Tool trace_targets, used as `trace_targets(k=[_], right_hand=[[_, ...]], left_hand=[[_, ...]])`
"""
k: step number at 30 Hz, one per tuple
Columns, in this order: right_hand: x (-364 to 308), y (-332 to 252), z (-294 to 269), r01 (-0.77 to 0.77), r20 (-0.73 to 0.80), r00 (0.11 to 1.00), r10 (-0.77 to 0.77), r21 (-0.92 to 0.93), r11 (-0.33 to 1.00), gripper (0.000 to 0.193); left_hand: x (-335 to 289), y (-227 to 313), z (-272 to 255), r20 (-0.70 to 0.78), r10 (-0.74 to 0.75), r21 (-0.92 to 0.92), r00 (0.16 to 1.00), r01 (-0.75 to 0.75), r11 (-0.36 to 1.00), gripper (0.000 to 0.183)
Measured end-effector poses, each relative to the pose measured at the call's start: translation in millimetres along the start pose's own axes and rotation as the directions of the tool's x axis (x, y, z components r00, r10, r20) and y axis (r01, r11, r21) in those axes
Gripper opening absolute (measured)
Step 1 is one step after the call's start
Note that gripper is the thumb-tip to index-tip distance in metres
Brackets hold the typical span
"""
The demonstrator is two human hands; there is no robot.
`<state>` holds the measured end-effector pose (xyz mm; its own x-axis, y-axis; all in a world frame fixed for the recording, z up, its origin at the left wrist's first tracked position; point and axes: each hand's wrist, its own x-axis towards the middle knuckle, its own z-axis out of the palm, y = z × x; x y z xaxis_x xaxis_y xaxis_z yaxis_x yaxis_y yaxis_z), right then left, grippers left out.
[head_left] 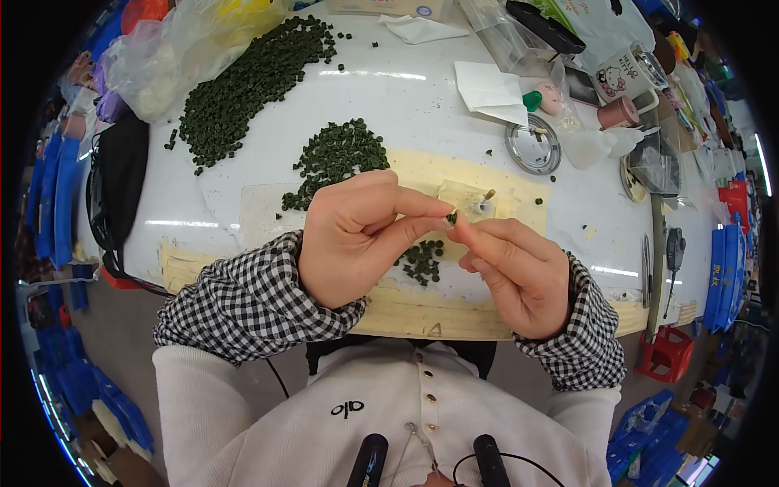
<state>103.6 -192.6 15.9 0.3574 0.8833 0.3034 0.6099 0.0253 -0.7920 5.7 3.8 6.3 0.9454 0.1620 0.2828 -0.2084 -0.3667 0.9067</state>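
Note:
A tiny dark green piece (451, 218) is pinched between the fingertips of both hands, above the table's middle. My left hand (349, 235) grips it with thumb and forefinger. From the other side, my right hand (523, 272) has its thumb and fingers closed on the same piece. A pale yellowish bit shows at its upper edge, too small to name. Below the fingers lies a small group of dark green pieces (422, 264). Just beyond my left hand is a medium pile of dark green pieces (345, 150). A small white holder with a brown stick (485, 203) stands behind my right hand.
A larger dark green heap (251, 89) spreads at the far left beside plastic bags (174, 69). A round metal dish (533, 146), white paper (489, 91) and a mug (625, 77) stand far right. Tweezers (646, 269) lie near the right edge. A black bag (122, 187) hangs left.

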Motion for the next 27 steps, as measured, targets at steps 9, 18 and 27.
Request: trace_targets(k=[9, 18, 27], right_hand=[[0, 8, 2, 0.156, -0.020, 0.987, -0.161, -0.159, 0.975, 0.042], [0, 6, -1, 0.151, -0.041, 0.986, -0.164, -0.227, 0.962, 0.042], [-18, -3, -41, -0.095, -0.122, 0.991, 0.050, -0.393, 0.915, 0.009]], left_hand=[[0, -1, -1, 0.028, 0.000, 0.010, 1.000, 0.000, 1.000, 0.017], [4, -1, -5, 0.065, -0.013, 0.037, 0.998, 0.010, 0.999, 0.014], [13, -17, -13, 0.493, -0.149, 0.169, 0.857, 0.074, 0.983, 0.011]])
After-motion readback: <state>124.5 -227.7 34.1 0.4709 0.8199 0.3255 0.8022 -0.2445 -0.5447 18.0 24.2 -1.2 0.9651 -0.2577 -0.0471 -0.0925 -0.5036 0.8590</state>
